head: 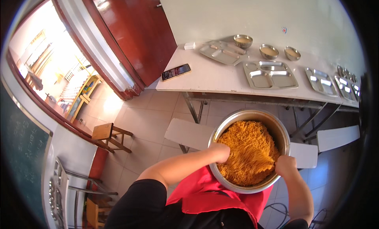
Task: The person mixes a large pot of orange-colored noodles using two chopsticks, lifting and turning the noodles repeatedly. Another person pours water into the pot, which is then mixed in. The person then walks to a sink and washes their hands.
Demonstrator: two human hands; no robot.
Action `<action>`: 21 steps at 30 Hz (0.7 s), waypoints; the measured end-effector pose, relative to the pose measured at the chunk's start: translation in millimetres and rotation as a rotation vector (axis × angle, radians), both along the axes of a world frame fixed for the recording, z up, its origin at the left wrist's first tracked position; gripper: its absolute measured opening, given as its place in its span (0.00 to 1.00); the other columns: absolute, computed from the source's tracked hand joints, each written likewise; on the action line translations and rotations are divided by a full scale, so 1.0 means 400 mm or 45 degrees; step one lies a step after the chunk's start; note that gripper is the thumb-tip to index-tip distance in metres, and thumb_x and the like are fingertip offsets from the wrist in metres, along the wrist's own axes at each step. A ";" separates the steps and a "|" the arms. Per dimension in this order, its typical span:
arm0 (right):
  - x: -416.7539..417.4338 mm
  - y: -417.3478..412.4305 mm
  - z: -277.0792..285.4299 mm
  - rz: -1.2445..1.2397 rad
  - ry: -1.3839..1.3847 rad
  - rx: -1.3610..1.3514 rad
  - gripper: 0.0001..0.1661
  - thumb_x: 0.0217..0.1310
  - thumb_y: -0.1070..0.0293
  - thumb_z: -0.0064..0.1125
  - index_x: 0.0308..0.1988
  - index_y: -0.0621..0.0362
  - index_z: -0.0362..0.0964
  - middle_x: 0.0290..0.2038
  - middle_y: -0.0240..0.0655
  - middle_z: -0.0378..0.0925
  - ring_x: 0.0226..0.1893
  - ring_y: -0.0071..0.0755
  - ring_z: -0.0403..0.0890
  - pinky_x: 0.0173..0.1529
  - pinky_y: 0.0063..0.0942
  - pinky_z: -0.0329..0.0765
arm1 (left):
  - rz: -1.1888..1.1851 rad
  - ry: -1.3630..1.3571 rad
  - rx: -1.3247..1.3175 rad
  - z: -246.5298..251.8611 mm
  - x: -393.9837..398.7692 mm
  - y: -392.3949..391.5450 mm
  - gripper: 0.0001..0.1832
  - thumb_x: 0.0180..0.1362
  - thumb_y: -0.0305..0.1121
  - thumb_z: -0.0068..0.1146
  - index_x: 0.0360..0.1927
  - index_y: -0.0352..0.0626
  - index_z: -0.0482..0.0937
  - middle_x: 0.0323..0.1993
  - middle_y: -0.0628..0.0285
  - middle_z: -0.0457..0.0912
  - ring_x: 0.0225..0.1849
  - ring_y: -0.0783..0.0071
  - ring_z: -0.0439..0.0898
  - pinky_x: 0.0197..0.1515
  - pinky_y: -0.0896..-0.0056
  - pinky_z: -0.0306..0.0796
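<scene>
A large round metal pot (283, 131) stands before me, over a white bench and close against my red apron. Orange-brown, noodle-like food (242, 140) fills much of it, and the strands in the middle are blurred by motion. My left hand (219, 152) is curled at the pot's left rim, its knuckles over the food. At the lower right rim, my right hand (286, 165) is also curled, beside a raised fold of the strands. The fingers of both hands are largely hidden, so what they grip cannot be made out.
Beyond the pot runs a white table (207, 81) with compartment trays (271, 75), metal bowls of pale liquid (269, 52) and a phone (176, 72). White bench seats (189, 132) flank the pot. A wooden stool (103, 132) stands left, near an open doorway. Cables (278, 211) lie lower right.
</scene>
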State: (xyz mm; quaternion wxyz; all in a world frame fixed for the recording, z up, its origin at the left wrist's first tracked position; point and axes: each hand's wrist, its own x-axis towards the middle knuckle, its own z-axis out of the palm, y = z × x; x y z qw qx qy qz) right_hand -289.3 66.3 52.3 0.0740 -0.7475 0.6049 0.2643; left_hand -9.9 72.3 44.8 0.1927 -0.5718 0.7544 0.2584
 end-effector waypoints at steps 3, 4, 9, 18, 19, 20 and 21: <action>-0.010 -0.002 -0.001 0.022 0.146 -0.015 0.11 0.47 0.64 0.50 0.31 0.52 0.77 0.34 0.35 0.78 0.36 0.36 0.79 0.37 0.32 0.73 | -0.011 -0.065 -0.083 0.008 0.002 0.014 0.08 0.43 0.28 0.50 0.25 0.37 0.79 0.27 0.53 0.79 0.31 0.60 0.78 0.32 0.61 0.72; -0.036 0.009 0.007 0.043 0.143 -0.052 0.10 0.48 0.65 0.49 0.30 0.52 0.77 0.33 0.35 0.78 0.36 0.35 0.79 0.36 0.31 0.73 | 0.005 -0.069 -0.068 0.019 0.007 0.029 0.08 0.43 0.28 0.50 0.25 0.38 0.79 0.27 0.53 0.79 0.31 0.60 0.78 0.32 0.61 0.72; -0.095 0.027 0.059 0.076 0.160 -0.265 0.10 0.46 0.68 0.48 0.27 0.49 0.77 0.28 0.31 0.78 0.31 0.32 0.79 0.31 0.32 0.70 | -0.004 -0.139 -0.215 0.105 0.053 0.045 0.09 0.42 0.29 0.48 0.24 0.39 0.79 0.25 0.49 0.78 0.31 0.54 0.78 0.33 0.57 0.71; 0.039 0.034 0.050 0.043 0.005 -0.076 0.08 0.44 0.69 0.54 0.29 0.53 0.78 0.32 0.35 0.79 0.32 0.36 0.80 0.31 0.29 0.76 | 0.005 -0.096 -0.068 0.076 -0.034 0.020 0.10 0.46 0.30 0.45 0.25 0.39 0.79 0.27 0.49 0.78 0.32 0.51 0.77 0.35 0.58 0.70; 0.050 0.034 0.012 0.047 0.002 -0.066 0.08 0.44 0.69 0.54 0.30 0.53 0.78 0.32 0.35 0.79 0.32 0.36 0.80 0.31 0.29 0.76 | -0.055 -0.145 -0.057 0.042 -0.039 0.014 0.11 0.46 0.31 0.45 0.27 0.38 0.79 0.28 0.47 0.77 0.33 0.52 0.77 0.36 0.58 0.70; 0.041 0.024 -0.005 0.031 0.009 -0.027 0.09 0.45 0.69 0.54 0.30 0.53 0.78 0.32 0.35 0.79 0.33 0.36 0.80 0.31 0.29 0.76 | -0.026 -0.165 -0.044 0.005 -0.023 0.003 0.11 0.45 0.30 0.46 0.28 0.38 0.79 0.28 0.47 0.78 0.33 0.52 0.77 0.36 0.58 0.70; 0.023 0.021 -0.021 0.014 0.019 0.023 0.09 0.45 0.68 0.54 0.30 0.53 0.78 0.32 0.35 0.79 0.33 0.35 0.80 0.31 0.29 0.76 | 0.002 -0.183 -0.018 -0.024 -0.001 -0.006 0.10 0.45 0.30 0.47 0.28 0.38 0.79 0.29 0.47 0.78 0.33 0.52 0.77 0.35 0.58 0.70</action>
